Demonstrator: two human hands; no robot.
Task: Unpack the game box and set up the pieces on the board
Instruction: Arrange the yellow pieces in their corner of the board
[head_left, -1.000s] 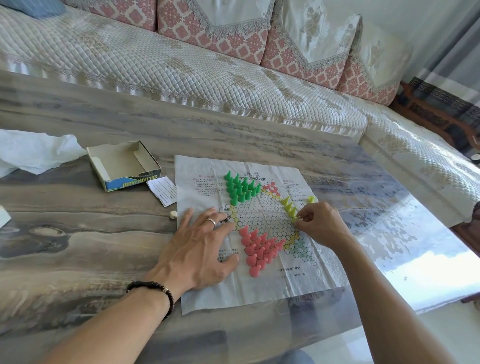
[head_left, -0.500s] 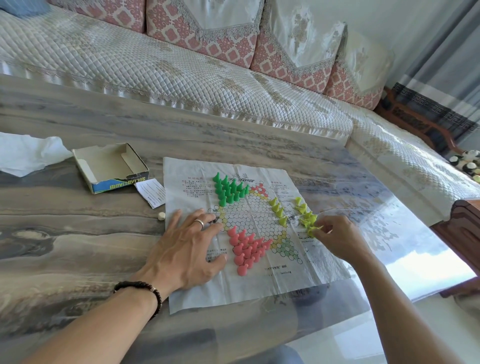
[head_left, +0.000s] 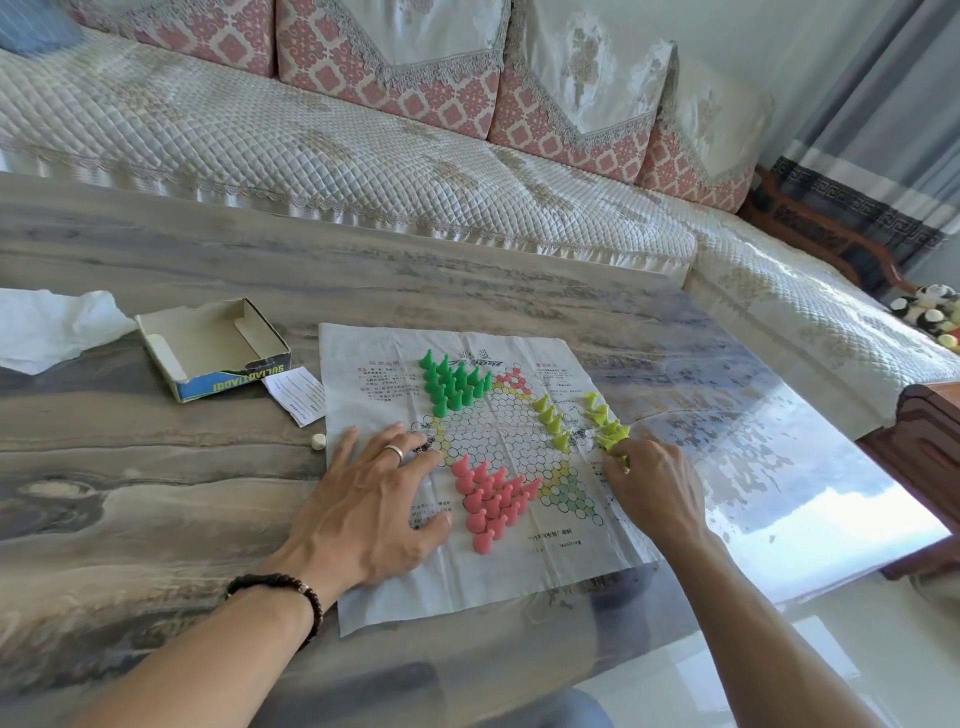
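Left hand (head_left: 371, 512) lies flat, fingers spread, pinning the paper board (head_left: 483, 467) to the table (head_left: 156, 493). Right hand (head_left: 652, 486) pinches a piece from the loose yellow pieces (head_left: 605, 423) beside the star. Pink pieces (head_left: 491, 501) and green pieces (head_left: 452, 382) stand placed. Judged step: seating yellows; next, carry one to its point. Beyond, the game box (head_left: 215, 348) sits open.

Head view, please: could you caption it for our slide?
Left hand flat on the paper board; right hand picks among loose yellow pieces.

Green pieces (head_left: 453, 382), pink pieces (head_left: 491, 501), yellow pieces (head_left: 602, 423), pink-patterned cushions (head_left: 384, 62).
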